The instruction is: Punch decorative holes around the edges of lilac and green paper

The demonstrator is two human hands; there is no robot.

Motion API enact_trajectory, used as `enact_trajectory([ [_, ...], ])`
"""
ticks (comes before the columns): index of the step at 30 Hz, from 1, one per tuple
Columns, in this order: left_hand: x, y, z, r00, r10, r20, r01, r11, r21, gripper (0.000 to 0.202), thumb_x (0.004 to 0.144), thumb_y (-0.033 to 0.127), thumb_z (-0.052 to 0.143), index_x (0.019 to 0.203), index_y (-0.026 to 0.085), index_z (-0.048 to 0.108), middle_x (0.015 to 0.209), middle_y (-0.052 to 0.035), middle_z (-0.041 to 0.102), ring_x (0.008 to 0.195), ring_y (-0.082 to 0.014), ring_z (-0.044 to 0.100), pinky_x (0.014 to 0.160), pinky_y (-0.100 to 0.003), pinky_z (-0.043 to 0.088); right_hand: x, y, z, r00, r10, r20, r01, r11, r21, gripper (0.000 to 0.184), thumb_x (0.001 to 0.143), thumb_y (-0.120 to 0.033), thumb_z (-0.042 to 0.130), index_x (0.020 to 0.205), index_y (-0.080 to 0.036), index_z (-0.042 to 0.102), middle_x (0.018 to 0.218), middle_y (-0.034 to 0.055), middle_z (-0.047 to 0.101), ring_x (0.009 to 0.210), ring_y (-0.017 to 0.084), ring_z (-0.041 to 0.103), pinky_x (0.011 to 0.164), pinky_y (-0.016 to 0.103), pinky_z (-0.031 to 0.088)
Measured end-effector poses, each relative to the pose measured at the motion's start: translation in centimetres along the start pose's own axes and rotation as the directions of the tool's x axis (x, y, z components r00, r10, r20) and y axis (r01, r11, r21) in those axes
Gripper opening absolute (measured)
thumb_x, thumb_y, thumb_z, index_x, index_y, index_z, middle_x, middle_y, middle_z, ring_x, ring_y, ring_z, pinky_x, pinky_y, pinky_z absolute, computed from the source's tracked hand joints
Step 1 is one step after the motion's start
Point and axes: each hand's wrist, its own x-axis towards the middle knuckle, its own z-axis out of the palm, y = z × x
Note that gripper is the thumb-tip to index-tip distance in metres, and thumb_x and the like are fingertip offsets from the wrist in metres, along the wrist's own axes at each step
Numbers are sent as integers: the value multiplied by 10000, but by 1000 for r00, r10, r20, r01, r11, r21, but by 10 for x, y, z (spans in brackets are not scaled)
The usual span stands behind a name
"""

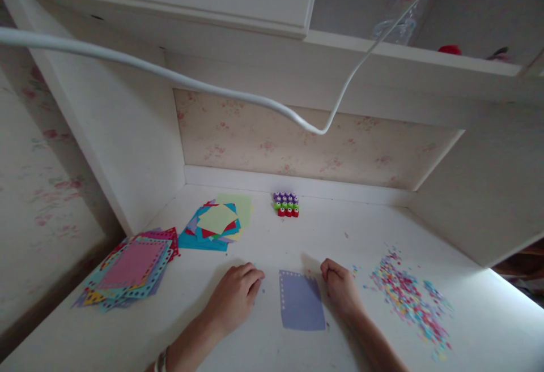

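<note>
A purple paper square (302, 302) lies flat between my hands, with punched holes along its left and top edges. My left hand (238, 295) rests on the desk to the left of the paper, apart from it. Its fingers are curled and pressed together with the thumb; whatever is inside is hidden. Close to the paper's right edge, my right hand (340, 286) is closed like a fist, and its contents cannot be seen. A few tiny paper dots lie near both hands.
Punched coloured sheets (134, 264) are stacked at left, with plain coloured paper (217, 219) behind them. Several small purple, green and red hole punches (286, 205) stand at the back. Confetti dots (410, 295) spread at right. A white cable-like arm (238, 95) crosses overhead.
</note>
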Motion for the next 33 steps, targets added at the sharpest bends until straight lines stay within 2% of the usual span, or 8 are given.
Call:
enact_trajectory([
  [6,-1,0,1,1000,-6,6,6,1000,19,242,953,153,482,996,249,700,967,-15,690,928,-192,629,869,-339,470,1,1,0,1000,20,17,-19,1000,-9,84,570,-284,375,520,-227,413,460,-30,338,425,123,333,439,244,239],
  [20,0,4,1,1000,-28,1,28,999,33,229,922,108,522,952,247,702,949,-11,681,914,-190,618,855,-338,473,3,6,0,998,-59,9,59,993,-102,103,633,-243,353,547,-216,402,477,-34,352,482,122,355,494,245,252],
  [26,-3,13,-1,1000,12,-6,-12,1000,-28,325,888,64,516,1079,271,678,1078,-15,665,1001,-185,607,927,-347,497,2,1,1,997,-72,9,73,990,-121,110,622,-258,341,544,-216,407,493,-25,363,526,139,373,531,260,268],
  [33,-5,16,4,993,120,14,-121,993,15,396,850,73,557,1147,302,685,1254,12,668,1147,-204,605,1027,-381,496,1,-6,2,998,-70,-5,69,991,-112,117,613,-280,338,531,-222,398,485,-19,376,538,151,389,548,274,276],
])
